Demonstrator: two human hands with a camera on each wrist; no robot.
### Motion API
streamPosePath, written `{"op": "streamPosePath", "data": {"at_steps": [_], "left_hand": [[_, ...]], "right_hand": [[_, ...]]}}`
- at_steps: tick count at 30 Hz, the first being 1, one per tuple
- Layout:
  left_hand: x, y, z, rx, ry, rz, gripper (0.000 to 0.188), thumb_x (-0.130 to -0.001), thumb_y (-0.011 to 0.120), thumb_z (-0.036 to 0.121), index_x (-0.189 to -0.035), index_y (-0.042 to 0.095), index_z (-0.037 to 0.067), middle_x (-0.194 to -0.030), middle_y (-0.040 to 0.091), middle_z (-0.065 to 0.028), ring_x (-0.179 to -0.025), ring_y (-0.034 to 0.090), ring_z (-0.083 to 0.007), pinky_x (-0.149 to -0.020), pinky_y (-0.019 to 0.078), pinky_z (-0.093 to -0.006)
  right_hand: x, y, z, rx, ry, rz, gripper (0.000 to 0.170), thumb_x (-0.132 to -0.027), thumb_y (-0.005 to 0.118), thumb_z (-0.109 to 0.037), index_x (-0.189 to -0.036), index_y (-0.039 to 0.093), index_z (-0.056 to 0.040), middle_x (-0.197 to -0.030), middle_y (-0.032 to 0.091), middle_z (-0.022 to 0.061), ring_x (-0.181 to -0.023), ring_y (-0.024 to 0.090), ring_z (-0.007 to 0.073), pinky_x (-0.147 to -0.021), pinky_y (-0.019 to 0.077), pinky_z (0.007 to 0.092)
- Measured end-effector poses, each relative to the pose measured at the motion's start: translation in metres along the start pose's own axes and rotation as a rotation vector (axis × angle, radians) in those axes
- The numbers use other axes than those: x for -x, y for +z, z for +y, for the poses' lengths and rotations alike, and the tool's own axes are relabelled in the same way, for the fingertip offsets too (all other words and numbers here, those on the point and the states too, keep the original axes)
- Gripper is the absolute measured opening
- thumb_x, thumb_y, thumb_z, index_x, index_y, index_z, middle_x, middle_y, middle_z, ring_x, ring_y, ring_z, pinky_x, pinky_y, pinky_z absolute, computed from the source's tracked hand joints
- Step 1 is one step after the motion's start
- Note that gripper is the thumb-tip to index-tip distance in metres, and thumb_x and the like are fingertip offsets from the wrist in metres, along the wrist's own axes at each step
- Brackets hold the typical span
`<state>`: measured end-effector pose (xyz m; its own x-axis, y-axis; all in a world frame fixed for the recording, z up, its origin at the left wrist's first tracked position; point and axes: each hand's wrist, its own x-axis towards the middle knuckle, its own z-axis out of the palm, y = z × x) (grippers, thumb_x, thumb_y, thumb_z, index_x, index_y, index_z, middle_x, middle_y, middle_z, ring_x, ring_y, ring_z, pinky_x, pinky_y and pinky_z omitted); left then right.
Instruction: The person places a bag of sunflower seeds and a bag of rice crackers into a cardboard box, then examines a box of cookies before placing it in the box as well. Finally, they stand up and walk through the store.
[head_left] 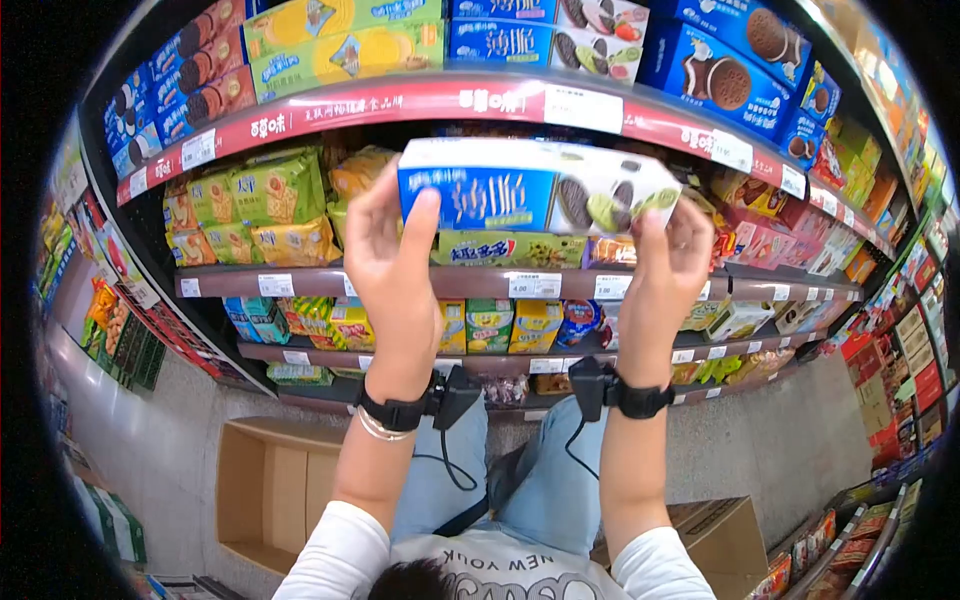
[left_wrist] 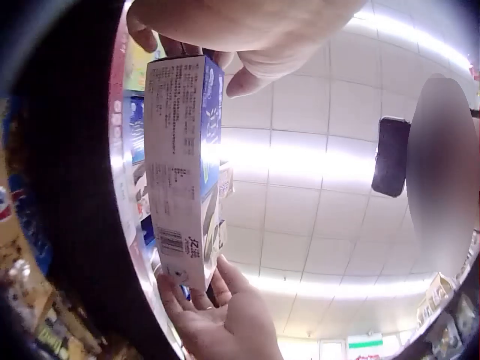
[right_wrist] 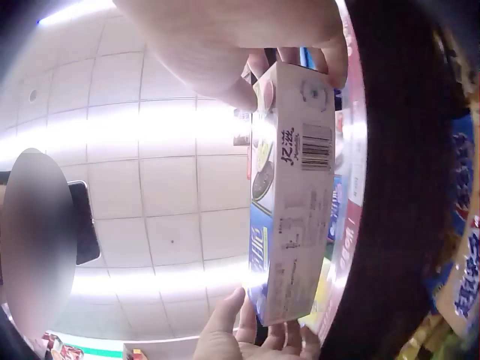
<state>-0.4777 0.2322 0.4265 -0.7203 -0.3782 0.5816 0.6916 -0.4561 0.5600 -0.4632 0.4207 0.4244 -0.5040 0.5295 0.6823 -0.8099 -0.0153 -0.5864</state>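
Observation:
A long blue-and-white cookie box [head_left: 505,195] is held up level in front of the shelves, its printed front facing me. My left hand [head_left: 390,270] grips its left end, thumb on the blue front and fingers behind. At the other end, my right hand [head_left: 665,265] holds the white part with the thumb on the front and fingers round the end. The left wrist view shows the box's white underside [left_wrist: 176,172] with small print. In the right wrist view a barcode [right_wrist: 316,147] shows on that same side, between both hands.
Similar cookie boxes [head_left: 500,40] fill the upper shelf above a red price rail [head_left: 380,110]. Lower shelves carry bagged crackers [head_left: 270,200] and small yellow boxes [head_left: 490,328]. An open cardboard carton [head_left: 235,490] stands on the floor at left, another carton [head_left: 725,545] at right.

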Motion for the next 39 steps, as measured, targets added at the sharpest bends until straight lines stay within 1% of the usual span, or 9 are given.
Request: {"op": "streamPosePath", "data": {"at_steps": [6,10,15,25,28,34,35,38,39], "left_hand": [[0.066,-0.093,-0.042,0.042,-0.409,0.133,0.024,-0.089,0.06,0.005,-0.109,0.047,0.004,-0.122,0.054,-0.0109,-0.108,0.053,-0.016,-0.09,0.0439,-0.0305],[0.101,-0.137,-0.057,-0.016,-0.603,0.254,0.025,-0.089,0.061,0.01,-0.108,0.045,0.007,-0.115,0.056,-0.0063,-0.1,0.055,-0.0124,-0.079,0.0471,-0.0272],[0.115,-0.16,-0.062,-0.033,-0.672,0.317,0.035,-0.088,0.063,0.013,-0.118,0.046,0.005,-0.112,0.057,-0.0066,-0.1,0.056,-0.0134,-0.079,0.0466,-0.0273],[0.113,-0.176,-0.066,-0.134,-0.66,0.295,0.037,-0.089,0.063,0.015,-0.12,0.047,0.003,-0.115,0.056,-0.0078,-0.102,0.055,-0.0118,-0.082,0.0461,-0.0267],[0.115,-0.176,-0.072,-0.136,-0.675,0.298,0.04,-0.088,0.064,0.014,-0.122,0.047,0.002,-0.116,0.055,-0.0084,-0.105,0.053,-0.0132,-0.086,0.0448,-0.0287],[0.125,-0.157,-0.093,-0.232,-0.618,0.085,0.083,-0.079,0.073,0.012,-0.143,0.02,0.0,-0.137,0.036,-0.0173,-0.127,0.036,-0.0246,-0.102,0.0352,-0.0364],[0.127,-0.146,-0.09,-0.187,-0.665,0.024,0.099,-0.076,0.076,0.014,-0.146,0.007,0.0,-0.142,0.027,-0.0198,-0.131,0.03,-0.0266,-0.103,0.0337,-0.0365],[0.136,-0.134,-0.085,-0.272,-0.803,-0.097,0.097,-0.077,0.074,0.014,-0.144,0.007,-0.003,-0.139,0.031,-0.0204,-0.126,0.037,-0.0257,-0.101,0.0359,-0.0347],[0.133,-0.126,-0.077,-0.265,-0.791,-0.011,0.094,-0.076,0.074,0.011,-0.143,0.009,-0.005,-0.136,0.035,-0.0195,-0.123,0.042,-0.0255,-0.1,0.0372,-0.0339]], "right_hand": [[0.086,-0.048,0.053,0.074,0.312,-0.027,0.031,-0.084,0.066,-0.003,-0.111,0.05,-0.0005,-0.129,0.05,0.0168,-0.115,0.051,0.0201,-0.093,0.0452,0.0317],[0.134,-0.064,0.069,0.088,0.454,-0.103,0.049,-0.081,0.07,-0.004,-0.124,0.047,0.0052,-0.127,0.051,0.0153,-0.116,0.05,0.0215,-0.098,0.0434,0.0338],[0.158,-0.076,0.08,0.055,0.624,-0.161,0.049,-0.081,0.069,-0.002,-0.124,0.049,0.0069,-0.123,0.053,0.0153,-0.109,0.054,0.02,-0.086,0.0521,0.0329],[0.158,-0.086,0.078,-0.129,0.832,-0.284,0.057,-0.076,0.072,0.0,-0.125,0.046,0.0056,-0.12,0.055,0.0147,-0.106,0.055,0.0203,-0.085,0.0516,0.0324],[0.16,-0.091,0.079,0.07,0.797,-0.569,0.056,-0.072,0.076,0.001,-0.12,0.049,0.0049,-0.115,0.057,0.0119,-0.105,0.056,0.018,-0.088,0.0488,0.0313],[0.192,-0.057,0.091,0.201,0.657,-0.309,0.05,-0.07,0.077,-0.001,-0.111,0.05,0.0021,-0.108,0.06,0.0131,-0.1,0.058,0.0162,-0.086,0.0476,0.0292],[0.197,-0.051,0.092,0.313,0.559,-0.358,0.05,-0.07,0.077,-0.002,-0.112,0.051,0.0008,-0.109,0.061,0.0139,-0.1,0.06,0.0184,-0.087,0.0478,0.0306],[0.193,-0.032,0.072,0.463,0.359,-0.696,0.052,-0.067,0.076,-0.005,-0.114,0.053,-0.0037,-0.122,0.057,0.0161,-0.117,0.052,0.0346,-0.097,0.0428,0.0394],[0.197,-0.027,0.069,0.427,0.313,-0.727,0.052,-0.067,0.075,-0.003,-0.115,0.054,-0.0049,-0.126,0.055,0.0157,-0.12,0.049,0.0356,-0.099,0.04,0.0401]]}}
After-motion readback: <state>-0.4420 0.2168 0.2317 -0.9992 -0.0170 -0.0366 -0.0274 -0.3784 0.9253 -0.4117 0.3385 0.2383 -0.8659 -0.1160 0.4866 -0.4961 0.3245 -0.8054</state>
